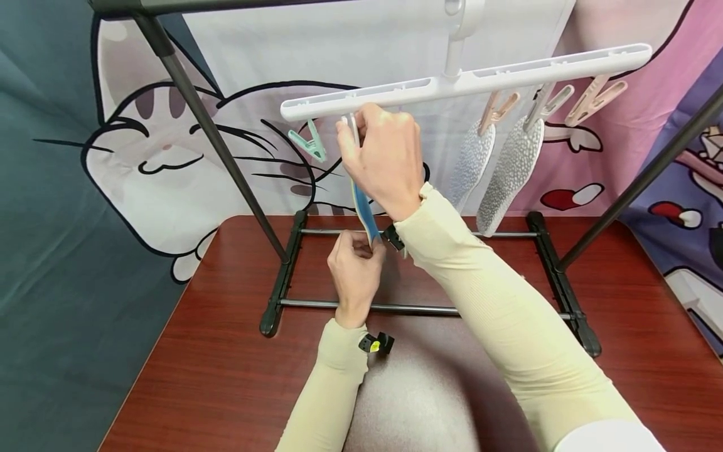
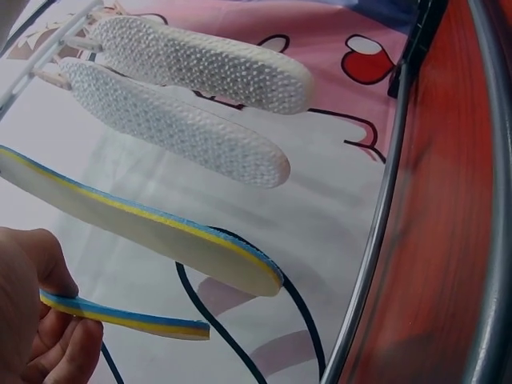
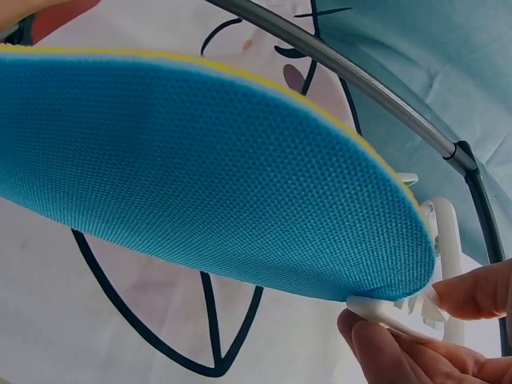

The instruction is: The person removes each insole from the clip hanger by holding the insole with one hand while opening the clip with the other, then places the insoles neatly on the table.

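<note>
My right hand point(image 1: 386, 150) is raised under the white hanger bar point(image 1: 395, 93) and pinches a white clothespin point(image 3: 396, 314) at the rounded tip of a blue insole point(image 3: 216, 176) with a yellow edge. The insole hangs down between my hands in the head view. Lower down, my left hand point(image 1: 357, 270) pinches a blue-and-yellow insole point(image 2: 140, 318) between thumb and fingers. A second pale-bottomed insole point(image 2: 160, 232) with the same coloured edge hangs beside it in the left wrist view. Whether the clothespin grips the tip is hard to tell.
Two grey textured insoles point(image 1: 511, 169) hang from clothespins on the bar's right half. A green clothespin point(image 1: 309, 142) hangs left, a beige clothespin point(image 1: 595, 102) far right. The dark rack frame point(image 1: 211, 132) stands on a red-brown table point(image 1: 214, 351), with printed cloth behind.
</note>
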Available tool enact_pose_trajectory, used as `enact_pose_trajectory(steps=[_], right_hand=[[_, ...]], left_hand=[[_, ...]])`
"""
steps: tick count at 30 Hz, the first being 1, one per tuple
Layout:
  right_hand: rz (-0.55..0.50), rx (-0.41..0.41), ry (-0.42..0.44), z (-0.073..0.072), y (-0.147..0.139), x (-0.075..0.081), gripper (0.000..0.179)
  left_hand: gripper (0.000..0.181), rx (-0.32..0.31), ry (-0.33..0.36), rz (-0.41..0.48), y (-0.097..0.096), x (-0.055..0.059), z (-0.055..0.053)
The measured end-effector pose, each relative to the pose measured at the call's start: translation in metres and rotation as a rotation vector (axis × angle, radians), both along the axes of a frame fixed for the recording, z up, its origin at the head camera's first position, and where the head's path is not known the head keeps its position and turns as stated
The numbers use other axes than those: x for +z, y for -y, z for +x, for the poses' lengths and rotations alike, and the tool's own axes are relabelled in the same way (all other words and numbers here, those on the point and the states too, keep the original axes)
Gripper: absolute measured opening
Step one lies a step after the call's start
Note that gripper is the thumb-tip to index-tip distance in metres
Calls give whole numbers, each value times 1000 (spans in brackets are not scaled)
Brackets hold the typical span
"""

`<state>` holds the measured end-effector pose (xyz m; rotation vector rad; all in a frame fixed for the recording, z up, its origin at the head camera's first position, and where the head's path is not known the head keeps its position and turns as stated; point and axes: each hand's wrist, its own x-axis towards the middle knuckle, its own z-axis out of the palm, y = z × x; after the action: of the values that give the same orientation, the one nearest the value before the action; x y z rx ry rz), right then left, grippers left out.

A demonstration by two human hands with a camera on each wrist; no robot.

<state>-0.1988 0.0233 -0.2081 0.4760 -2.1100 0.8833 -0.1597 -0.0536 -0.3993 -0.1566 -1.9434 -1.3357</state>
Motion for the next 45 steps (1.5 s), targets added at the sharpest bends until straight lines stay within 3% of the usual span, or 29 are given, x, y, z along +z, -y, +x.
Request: enact_pose_trajectory(steps=[35,45], right_hand=[[19,25,10,0,-3,7,27],[22,8,8,1,-2,6,30]], left_hand=[[9,15,23,-35,0,-3,2],[9,14,41,-37,4,-6,7]])
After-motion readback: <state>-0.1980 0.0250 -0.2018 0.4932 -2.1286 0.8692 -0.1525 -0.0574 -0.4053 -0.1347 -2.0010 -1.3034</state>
